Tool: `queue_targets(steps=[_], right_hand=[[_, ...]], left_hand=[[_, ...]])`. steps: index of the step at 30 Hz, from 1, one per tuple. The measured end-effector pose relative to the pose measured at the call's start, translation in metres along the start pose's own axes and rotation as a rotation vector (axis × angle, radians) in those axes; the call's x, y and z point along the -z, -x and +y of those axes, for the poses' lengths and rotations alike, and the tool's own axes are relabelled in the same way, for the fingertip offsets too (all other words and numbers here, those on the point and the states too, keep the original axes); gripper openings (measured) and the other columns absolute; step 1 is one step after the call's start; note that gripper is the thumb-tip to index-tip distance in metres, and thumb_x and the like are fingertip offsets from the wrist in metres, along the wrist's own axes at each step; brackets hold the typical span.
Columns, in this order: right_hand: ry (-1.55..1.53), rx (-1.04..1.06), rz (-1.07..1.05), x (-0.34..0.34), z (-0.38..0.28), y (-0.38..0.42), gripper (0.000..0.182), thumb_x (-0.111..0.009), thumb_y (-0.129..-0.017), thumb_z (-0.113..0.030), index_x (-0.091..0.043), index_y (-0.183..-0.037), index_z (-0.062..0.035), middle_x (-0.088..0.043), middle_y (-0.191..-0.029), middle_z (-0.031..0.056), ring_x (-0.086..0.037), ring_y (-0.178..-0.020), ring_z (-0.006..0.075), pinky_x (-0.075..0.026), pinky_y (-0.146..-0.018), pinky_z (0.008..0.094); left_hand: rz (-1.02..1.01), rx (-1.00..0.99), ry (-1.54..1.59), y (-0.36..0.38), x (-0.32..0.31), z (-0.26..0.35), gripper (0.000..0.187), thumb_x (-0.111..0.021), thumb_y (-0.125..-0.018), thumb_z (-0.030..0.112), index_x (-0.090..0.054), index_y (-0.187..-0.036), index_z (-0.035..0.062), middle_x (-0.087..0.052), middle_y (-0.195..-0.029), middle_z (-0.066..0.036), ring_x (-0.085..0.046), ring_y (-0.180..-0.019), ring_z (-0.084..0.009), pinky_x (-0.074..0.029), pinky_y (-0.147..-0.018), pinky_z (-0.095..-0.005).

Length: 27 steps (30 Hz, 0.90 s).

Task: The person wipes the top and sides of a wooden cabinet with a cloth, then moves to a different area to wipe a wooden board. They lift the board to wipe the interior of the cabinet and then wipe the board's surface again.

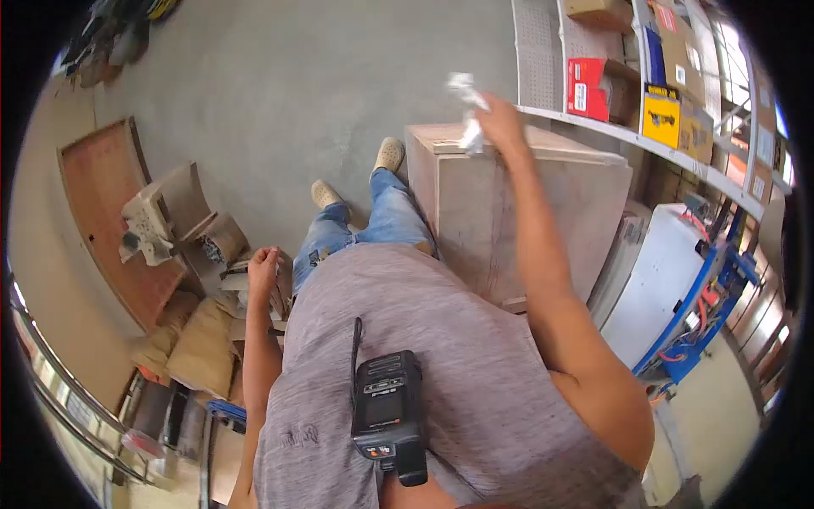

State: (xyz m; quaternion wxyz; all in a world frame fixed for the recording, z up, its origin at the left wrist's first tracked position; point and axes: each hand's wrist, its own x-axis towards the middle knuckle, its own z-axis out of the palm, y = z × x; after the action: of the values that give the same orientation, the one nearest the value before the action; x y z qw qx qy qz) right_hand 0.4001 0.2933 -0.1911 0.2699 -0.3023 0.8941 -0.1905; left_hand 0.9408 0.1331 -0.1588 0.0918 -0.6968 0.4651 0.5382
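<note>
My right hand [502, 125] is stretched forward over the near end of a wooden box [526, 212]. Its fingers are closed on a crumpled white cloth [471, 136], partly smeared by motion; part of it sticks out above the hand and part hangs below. My left hand [264, 266] is at my left side beside my thigh, with its fingers curled closed. Whatever it may hold is too small or hidden to make out. A small black device with a strap [387, 411] rests on my chest.
White shelving [644, 136] on the right carries a red box [587, 88] and a yellow box [665, 117]. A blue-framed machine [704, 297] stands below it. At left are a leaning wooden panel [110, 220], cartons and brown sacks [202, 355]. Grey floor [297, 85] lies ahead.
</note>
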Motion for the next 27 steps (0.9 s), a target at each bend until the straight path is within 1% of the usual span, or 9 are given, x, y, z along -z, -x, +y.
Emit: queue_targets(steps=[3, 8, 10, 12, 17, 22, 24, 25, 27], right_hand=[[-0.025, -0.223, -0.002, 0.024, 0.006, 0.015, 0.033, -0.055, -0.076, -0.023, -0.063, -0.101, -0.0038, -0.064, -0.095, 0.0207, -0.061, -0.091, 0.0363, -0.046, -0.079, 0.0426], [0.027, -0.120, -0.263, -0.025, -0.014, 0.044, 0.031, -0.055, -0.077, -0.022, -0.064, -0.099, -0.0022, -0.065, -0.089, 0.0201, -0.062, -0.087, 0.0339, -0.046, -0.078, 0.0400], [-0.275, -0.119, -0.455, -0.026, -0.030, 0.030, 0.031, -0.056, -0.078, -0.024, -0.063, -0.099, -0.0019, -0.065, -0.084, 0.0175, -0.063, -0.083, 0.0274, -0.046, -0.076, 0.0367], [-0.145, -0.111, -0.190, -0.014, -0.049, 0.015, 0.031, -0.057, -0.080, -0.026, -0.063, -0.099, -0.0028, -0.065, -0.080, 0.0144, -0.062, -0.079, 0.0223, -0.046, -0.073, 0.0346], [0.160, -0.028, 0.065, 0.001, -0.059, 0.000, 0.032, -0.057, -0.078, -0.027, -0.063, -0.100, -0.0044, -0.064, -0.083, 0.0176, -0.062, -0.079, 0.0294, -0.047, -0.071, 0.0367], [0.513, 0.185, -0.092, -0.052, -0.036, 0.043, 0.033, -0.057, -0.076, -0.025, -0.063, -0.099, -0.0008, -0.064, -0.085, 0.0212, -0.062, -0.078, 0.0332, -0.047, -0.072, 0.0364], [-0.204, -0.237, -0.488, -0.034, -0.079, 0.050, 0.034, -0.056, -0.076, -0.024, -0.062, -0.099, 0.0007, -0.064, -0.088, 0.0223, -0.062, -0.083, 0.0368, -0.047, -0.075, 0.0398], [-0.198, -0.242, -0.490, -0.031, -0.079, 0.050, 0.034, -0.056, -0.076, -0.024, -0.062, -0.099, 0.0007, -0.064, -0.088, 0.0223, -0.062, -0.083, 0.0368, -0.047, -0.075, 0.0398], [-0.123, -0.058, -0.159, -0.016, -0.076, 0.032, 0.034, -0.055, -0.078, -0.024, -0.062, -0.101, -0.0005, -0.065, -0.090, 0.0223, -0.062, -0.086, 0.0388, -0.046, -0.076, 0.0428]], left_hand=[[0.024, 0.055, 0.094, 0.003, 0.007, -0.014, 0.019, -0.059, -0.087, 0.026, -0.060, -0.090, 0.0071, -0.059, -0.069, 0.000, -0.049, -0.050, -0.0074, -0.038, -0.041, -0.0226], [-0.041, 0.112, 0.168, -0.015, 0.005, -0.061, 0.022, -0.060, -0.086, 0.029, -0.059, -0.091, 0.0077, -0.059, -0.069, -0.001, -0.050, -0.050, -0.0090, -0.038, -0.041, -0.0230], [-0.039, 0.099, 0.171, -0.016, 0.001, -0.064, 0.022, -0.059, -0.086, 0.030, -0.059, -0.090, 0.0078, -0.059, -0.069, 0.000, -0.050, -0.050, -0.0092, -0.038, -0.041, -0.0232], [-0.036, 0.083, 0.178, -0.021, -0.002, -0.061, 0.022, -0.059, -0.086, 0.030, -0.058, -0.089, 0.0079, -0.059, -0.069, 0.000, -0.050, -0.049, -0.0094, -0.038, -0.040, -0.0233], [-0.012, 0.076, 0.211, -0.019, 0.008, -0.044, 0.022, -0.060, -0.086, 0.029, -0.058, -0.087, 0.0078, -0.059, -0.069, 0.000, -0.050, -0.051, -0.0091, -0.038, -0.042, -0.0227], [-0.002, 0.096, 0.302, -0.035, 0.024, -0.070, 0.021, -0.060, -0.085, 0.030, -0.059, -0.088, 0.0088, -0.059, -0.069, 0.001, -0.049, -0.051, -0.0085, -0.039, -0.042, -0.0226], [0.004, 0.109, 0.316, -0.034, 0.034, -0.077, 0.020, -0.060, -0.085, 0.029, -0.059, -0.088, 0.0094, -0.059, -0.069, 0.001, -0.049, -0.051, -0.0085, -0.039, -0.043, -0.0227], [0.012, 0.113, 0.289, -0.031, 0.039, -0.079, 0.020, -0.060, -0.085, 0.030, -0.059, -0.088, 0.0097, -0.059, -0.069, 0.001, -0.049, -0.052, -0.0086, -0.039, -0.043, -0.0228], [0.019, 0.111, 0.284, -0.033, 0.042, -0.087, 0.020, -0.060, -0.085, 0.030, -0.059, -0.089, 0.0101, -0.059, -0.069, 0.001, -0.049, -0.052, -0.0087, -0.039, -0.043, -0.0229]])
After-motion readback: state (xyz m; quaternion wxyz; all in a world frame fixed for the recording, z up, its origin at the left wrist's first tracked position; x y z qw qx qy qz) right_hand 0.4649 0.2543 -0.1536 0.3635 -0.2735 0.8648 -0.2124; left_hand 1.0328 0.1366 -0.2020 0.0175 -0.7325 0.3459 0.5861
